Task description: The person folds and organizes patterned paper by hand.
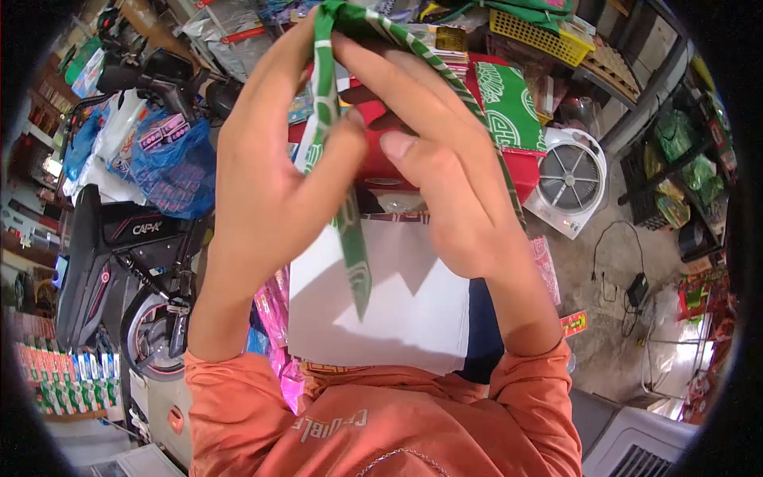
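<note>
Both hands are raised near the top middle, close to the camera, around a green and white patterned strip (354, 258). My left hand (274, 159) is on the left, its fingertips against the strip's folded top. My right hand (449, 151) reaches in from the right, fingertips at the same fold, with the strip passing behind its fingers. The thumbs are apart, pointing at each other. One pointed end of the strip hangs over a white sheet (397, 318) at the lap. Behind the hands are a red item (381, 155) and a green patterned piece (509, 107).
A white fan (568, 179) stands on the right floor, near a black cable (616, 230). A black bike (135, 246) is at the left, below a blue plastic bag (179, 171). A yellow basket (540, 38) sits at the upper right.
</note>
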`<state>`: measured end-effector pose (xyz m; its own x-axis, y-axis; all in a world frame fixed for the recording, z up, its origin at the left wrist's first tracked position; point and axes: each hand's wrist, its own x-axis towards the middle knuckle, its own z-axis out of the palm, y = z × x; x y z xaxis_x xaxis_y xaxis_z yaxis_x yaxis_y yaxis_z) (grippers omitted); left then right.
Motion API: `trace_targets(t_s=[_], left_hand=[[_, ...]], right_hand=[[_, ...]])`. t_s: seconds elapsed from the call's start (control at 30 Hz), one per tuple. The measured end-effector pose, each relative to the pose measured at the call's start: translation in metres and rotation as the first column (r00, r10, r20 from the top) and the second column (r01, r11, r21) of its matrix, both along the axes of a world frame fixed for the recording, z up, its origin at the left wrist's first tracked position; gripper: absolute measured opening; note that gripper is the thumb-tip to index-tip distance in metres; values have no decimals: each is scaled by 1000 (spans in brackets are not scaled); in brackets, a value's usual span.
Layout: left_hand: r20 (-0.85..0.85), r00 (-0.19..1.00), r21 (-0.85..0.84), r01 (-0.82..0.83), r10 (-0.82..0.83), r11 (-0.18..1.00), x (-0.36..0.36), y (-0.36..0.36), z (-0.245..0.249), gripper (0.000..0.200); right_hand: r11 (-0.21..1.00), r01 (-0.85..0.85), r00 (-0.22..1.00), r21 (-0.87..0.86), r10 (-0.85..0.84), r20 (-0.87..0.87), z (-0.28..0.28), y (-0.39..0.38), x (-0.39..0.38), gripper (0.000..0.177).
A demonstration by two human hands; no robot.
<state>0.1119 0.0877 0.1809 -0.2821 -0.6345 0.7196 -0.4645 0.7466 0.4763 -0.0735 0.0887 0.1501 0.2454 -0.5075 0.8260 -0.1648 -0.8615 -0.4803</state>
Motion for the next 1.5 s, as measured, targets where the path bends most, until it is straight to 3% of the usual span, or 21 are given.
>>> trace_targets(t_s=[0.03, 0.17, 0.23, 0.27, 0.33, 0.37, 0.53, 0.6, 0.73, 0.77, 0.83, 0.93, 1.0, 1.07, 1.13, 1.23, 1.3, 1.33, 1.4, 1.43, 1.5], left_hand=[[45, 997, -29, -60, 61, 998, 5, 0, 4, 47], [87, 973, -102, -206, 215, 973, 15, 0, 19, 27], [168, 966, -23, -193, 194, 981, 21, 4, 33, 27], [210, 961, 18, -189, 181, 982, 25, 5, 38, 26], [323, 927, -156, -146, 190, 977, 35, -3, 43, 27], [377, 906, -212, -118, 192, 970, 38, -2, 50, 27], [571, 802, -374, 67, 173, 925, 54, -9, 68, 25], [605, 782, -308, 60, 147, 949, 55, -8, 75, 23], [615, 785, -282, 122, 81, 952, 55, -15, 82, 18], [694, 714, -197, 71, 88, 978, 59, -16, 87, 25], [795, 585, -275, 115, 158, 954, 44, -2, 102, 24], [776, 618, -330, 224, 128, 917, 43, -15, 98, 22], [754, 644, -353, 230, 130, 907, 43, -14, 98, 19], [773, 598, -374, 162, 211, 913, 37, 0, 104, 18], [789, 549, -381, 87, 275, 920, 38, -3, 105, 17], [735, 566, -456, 4, 374, 890, 25, 8, 104, 16], [756, 520, -435, -54, 397, 899, 5, 14, 114, 16], [807, 453, -380, -93, 379, 920, -5, 14, 126, 17], [771, 440, -485, -62, 460, 872, -12, 4, 126, 19], [671, 503, -631, 0, 545, 776, -13, -1, 112, 20], [672, 596, -575, 47, 439, 817, -10, 3, 119, 21]], right_hand=[[997, 67, 997, -40, -69, -36, 3, 1, 3, 53], [941, 316, 931, -119, -284, 229, 2, -2, 17, 52], [858, 506, 849, -84, -479, 224, 11, 1, 9, 65], [781, 619, 783, -82, -604, 148, 21, 9, 8, 57], [724, 667, 736, -179, -676, 8, 28, 6, -9, 41], [747, 634, 766, -198, -642, 30, 34, 6, -12, 27], [774, 556, 781, -304, -611, -127, 52, 10, -37, 17], [789, 553, 758, -268, -610, -230, 60, 19, -43, 16], [629, 587, 503, -510, -776, -380, 81, 30, -42, 23], [656, 526, 560, -542, -746, -360, 82, 28, -39, 24], [687, 400, 666, -606, -672, -322, 86, 20, -33, 25], [724, 403, 599, -560, -671, -437, 84, 18, -34, 23], [749, 426, 632, -508, -648, -426, 81, 11, -40, 21], [811, 442, 676, -384, -582, -451, 85, 9, -44, 23], [821, 413, 669, -395, -568, -480, 97, 25, -40, 22], [665, 552, 560, -504, -743, -367, 92, 26, -12, 13], [635, 601, 586, -485, -763, -273, 88, 22, -7, 11], [697, 575, 670, -427, -701, -242, 88, 18, -10, 11], [735, 525, 735, -429, -645, -207, 89, 12, -11, 12], [712, 504, 724, -488, -657, -211, 92, 10, -9, 13], [708, 477, 713, -520, -658, -242, 100, 11, -10, 14]])
